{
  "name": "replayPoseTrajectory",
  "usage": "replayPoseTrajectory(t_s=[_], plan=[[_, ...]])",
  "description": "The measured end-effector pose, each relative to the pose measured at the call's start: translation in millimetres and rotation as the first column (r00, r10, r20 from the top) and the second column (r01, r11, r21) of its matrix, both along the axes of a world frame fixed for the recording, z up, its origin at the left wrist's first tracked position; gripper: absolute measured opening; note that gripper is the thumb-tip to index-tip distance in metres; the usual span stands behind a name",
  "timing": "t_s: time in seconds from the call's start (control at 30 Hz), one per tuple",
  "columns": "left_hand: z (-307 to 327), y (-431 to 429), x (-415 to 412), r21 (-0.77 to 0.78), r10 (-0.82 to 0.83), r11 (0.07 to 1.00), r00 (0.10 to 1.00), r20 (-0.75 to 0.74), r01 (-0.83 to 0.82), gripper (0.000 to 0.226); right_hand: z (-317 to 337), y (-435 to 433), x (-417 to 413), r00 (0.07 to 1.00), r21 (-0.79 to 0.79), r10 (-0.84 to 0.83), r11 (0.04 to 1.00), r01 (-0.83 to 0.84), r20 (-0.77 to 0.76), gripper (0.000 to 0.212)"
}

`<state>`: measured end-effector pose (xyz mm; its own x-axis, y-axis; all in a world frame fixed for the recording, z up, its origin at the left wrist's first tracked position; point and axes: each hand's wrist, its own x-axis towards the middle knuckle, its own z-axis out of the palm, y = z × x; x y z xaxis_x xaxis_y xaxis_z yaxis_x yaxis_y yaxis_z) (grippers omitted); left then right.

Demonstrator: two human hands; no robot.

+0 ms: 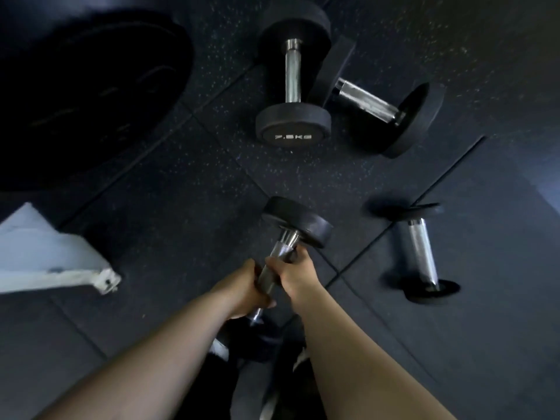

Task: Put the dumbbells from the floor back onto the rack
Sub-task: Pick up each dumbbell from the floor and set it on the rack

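Both hands on one dumbbell [281, 252], fingers curled round its chrome handle. My left hand [250, 287] grips the near part of the bar. My right hand [298, 275] grips the far part, right up against the far head. Long axis runs near to far, leaning slightly right. The far head is in plain view; the near head sits under my wrists, mostly hidden. It looks lifted clear of the rubber floor [181, 183], though I can't be sure.

Three more are still down:
- the 7.5 kg dumbbell [292, 74], far centre
- a second dumbbell [365, 100], touching it on the right
- a smaller dumbbell [421, 253], right, well apart from my grip

A white metal frame [51, 262] is at near left, maybe the rack's foot, unclear. If so, the carry goes left and my left hand leads. A black weight plate [91, 95] lies far left.
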<state>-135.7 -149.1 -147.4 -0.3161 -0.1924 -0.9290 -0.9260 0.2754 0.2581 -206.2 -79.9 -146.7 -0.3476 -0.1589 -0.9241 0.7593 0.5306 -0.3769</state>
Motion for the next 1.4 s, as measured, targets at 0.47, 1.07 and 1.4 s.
replayPoseTrajectory(t_s=[0.47, 1.07, 1.4], plan=[[400.9, -0.2, 10.6, 0.127, 0.365, 0.931, 0.86, -0.358, -0.342, 0.041, 396.4, -3.8, -18.0, 0.873, -0.166, 0.291, 0.911, -0.378, -0.392, 0.025], [616.7, -148.5, 310.7, 0.099, 0.67, 0.466, 0.278, -0.688, -0.879, 0.033, 625.1, -226.5, 268.3, 0.481, -0.244, 0.515, 0.46, -0.854, -0.709, 0.047], [608.4, -192.8, 481.5, 0.111, 0.747, 0.112, 0.01, -0.665, -0.988, 0.037, 621.2, -310.1, 447.8, 0.275, -0.264, 0.693, 0.127, -0.956, -0.666, 0.031]])
